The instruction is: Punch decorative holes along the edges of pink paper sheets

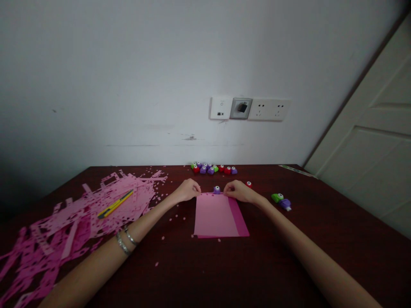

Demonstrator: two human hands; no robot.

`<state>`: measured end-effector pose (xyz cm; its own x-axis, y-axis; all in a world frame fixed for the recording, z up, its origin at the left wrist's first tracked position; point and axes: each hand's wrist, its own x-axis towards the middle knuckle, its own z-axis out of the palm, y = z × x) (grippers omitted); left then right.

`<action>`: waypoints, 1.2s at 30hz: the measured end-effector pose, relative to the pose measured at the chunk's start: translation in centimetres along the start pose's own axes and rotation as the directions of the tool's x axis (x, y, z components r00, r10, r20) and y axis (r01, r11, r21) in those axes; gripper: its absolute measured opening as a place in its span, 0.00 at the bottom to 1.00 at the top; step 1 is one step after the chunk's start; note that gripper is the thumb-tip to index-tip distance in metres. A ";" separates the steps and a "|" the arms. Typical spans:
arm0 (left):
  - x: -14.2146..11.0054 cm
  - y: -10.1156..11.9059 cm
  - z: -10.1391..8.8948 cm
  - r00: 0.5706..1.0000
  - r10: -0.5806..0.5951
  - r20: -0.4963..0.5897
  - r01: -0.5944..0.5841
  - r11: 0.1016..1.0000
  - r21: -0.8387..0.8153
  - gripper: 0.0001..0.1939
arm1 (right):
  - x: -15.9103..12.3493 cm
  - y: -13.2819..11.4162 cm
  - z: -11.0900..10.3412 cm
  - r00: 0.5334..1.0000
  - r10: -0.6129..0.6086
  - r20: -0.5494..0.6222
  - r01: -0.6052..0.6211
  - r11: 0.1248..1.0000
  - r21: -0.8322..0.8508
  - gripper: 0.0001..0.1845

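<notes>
Two sheets of pink paper (213, 216) lie overlapped on the table, a light one over a darker one that shows along the right side and bottom. My left hand (189, 190) pinches the far left corner of the paper. At the far right corner, the fingers of my right hand (238, 190) are closed on the edge. Between the two hands, a small purple craft punch (217, 190) with a white eye-like top sits at the far edge of the sheets. Whether the paper is inside its slot I cannot tell.
Pink paper scraps (80, 214) full of cut-outs cover the left side, with a yellow cutter knife (115, 204) on them. Several coloured punches (212, 168) line the back. A red punch (248, 184) and a green punch (277, 197) beside a purple one (285, 204) lie right.
</notes>
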<state>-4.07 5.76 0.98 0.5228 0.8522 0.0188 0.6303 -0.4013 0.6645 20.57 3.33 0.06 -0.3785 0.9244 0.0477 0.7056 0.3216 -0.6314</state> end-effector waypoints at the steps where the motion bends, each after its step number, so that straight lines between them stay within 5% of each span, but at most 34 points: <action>1: 0.0 -0.1 0.0 1.000 -0.002 -0.003 0.002 1.000 0.001 0.08 | 0.0 0.0 0.0 1.000 0.000 -0.005 0.000 1.000 -0.003 0.09; 36: 0.8 -0.7 0.3 0.997 -0.034 -0.072 0.038 0.998 0.054 0.08 | 0.8 0.6 0.9 0.987 0.109 -0.122 -0.111 0.994 -0.006 0.10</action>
<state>-3.90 6.61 0.27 0.4585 0.8873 0.0502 0.6799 -0.3866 0.6231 20.12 4.08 -0.96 -0.2233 0.9721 0.0723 0.7468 0.2183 -0.6282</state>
